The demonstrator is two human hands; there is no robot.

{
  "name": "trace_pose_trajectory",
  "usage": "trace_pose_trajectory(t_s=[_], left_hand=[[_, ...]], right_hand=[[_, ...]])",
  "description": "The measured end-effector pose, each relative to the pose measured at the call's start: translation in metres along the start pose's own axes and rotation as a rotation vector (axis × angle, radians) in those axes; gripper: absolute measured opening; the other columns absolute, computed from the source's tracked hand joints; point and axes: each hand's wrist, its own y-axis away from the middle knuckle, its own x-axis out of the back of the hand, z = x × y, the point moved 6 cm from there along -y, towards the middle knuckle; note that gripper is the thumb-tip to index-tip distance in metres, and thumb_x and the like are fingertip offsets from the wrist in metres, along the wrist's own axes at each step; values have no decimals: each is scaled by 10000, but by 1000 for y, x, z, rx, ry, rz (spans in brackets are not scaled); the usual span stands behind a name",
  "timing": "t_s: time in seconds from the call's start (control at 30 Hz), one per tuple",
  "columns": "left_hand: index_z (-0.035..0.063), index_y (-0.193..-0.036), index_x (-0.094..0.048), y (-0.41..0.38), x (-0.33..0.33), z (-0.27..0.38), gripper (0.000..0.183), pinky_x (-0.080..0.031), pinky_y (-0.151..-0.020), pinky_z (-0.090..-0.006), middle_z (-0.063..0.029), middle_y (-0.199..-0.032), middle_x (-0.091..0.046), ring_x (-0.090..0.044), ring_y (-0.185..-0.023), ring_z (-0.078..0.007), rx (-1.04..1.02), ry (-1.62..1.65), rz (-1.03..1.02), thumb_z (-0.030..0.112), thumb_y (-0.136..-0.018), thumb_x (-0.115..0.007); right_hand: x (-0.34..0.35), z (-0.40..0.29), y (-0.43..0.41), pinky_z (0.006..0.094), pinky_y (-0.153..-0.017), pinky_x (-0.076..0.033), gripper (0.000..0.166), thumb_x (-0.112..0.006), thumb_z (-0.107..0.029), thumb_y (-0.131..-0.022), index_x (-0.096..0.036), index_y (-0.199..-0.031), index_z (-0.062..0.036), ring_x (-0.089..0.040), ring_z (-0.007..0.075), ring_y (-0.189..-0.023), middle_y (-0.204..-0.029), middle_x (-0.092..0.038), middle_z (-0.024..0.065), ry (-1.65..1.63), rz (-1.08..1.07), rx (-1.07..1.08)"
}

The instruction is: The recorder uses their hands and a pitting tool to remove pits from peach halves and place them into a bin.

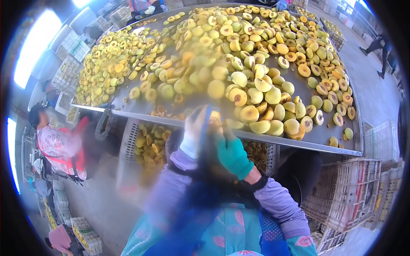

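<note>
My left hand, in a white glove, is raised at the near edge of a metal sorting table. A narrow blue object runs along its inner side; blur hides what it is and how the fingers lie. My right hand wears a green glove with bare fingertips, closed on a halved stone fruit, seemingly a peach. The two hands nearly meet there. Past them, a large heap of yellow-green fruit halves covers much of the table, several with brown pit hollows showing.
Below the table edge stand a white crate of fruit and a crate of brown pits. Stacked crates rise at right. A person in a floral top is at left; another person's gloved hand touches the far edge.
</note>
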Motion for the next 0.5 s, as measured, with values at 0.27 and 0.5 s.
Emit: trace_pose_trajectory(t_s=[0.27,0.5], left_hand=[[-58,-1067,-556,15,-16,-35,254,-471,-579,-223,-85,-950,-577,-562,-659,-123,122,148,180,80,-854,-552],[-38,-1100,-545,3,-11,-10,310,-498,-623,-283,-121,-1014,-591,-623,-823,-190,82,39,-132,66,-808,-556]], right_hand=[[-8,-6,19,388,-490,-424,194,-540,-174,-888,-535,-946,10,-535,349,-548,-645,-542,199,20,164,178],[-25,-3,32,292,-419,-381,355,-430,-433,-918,-499,-868,-89,-449,162,-434,-588,-470,13,-905,-233,-718]])
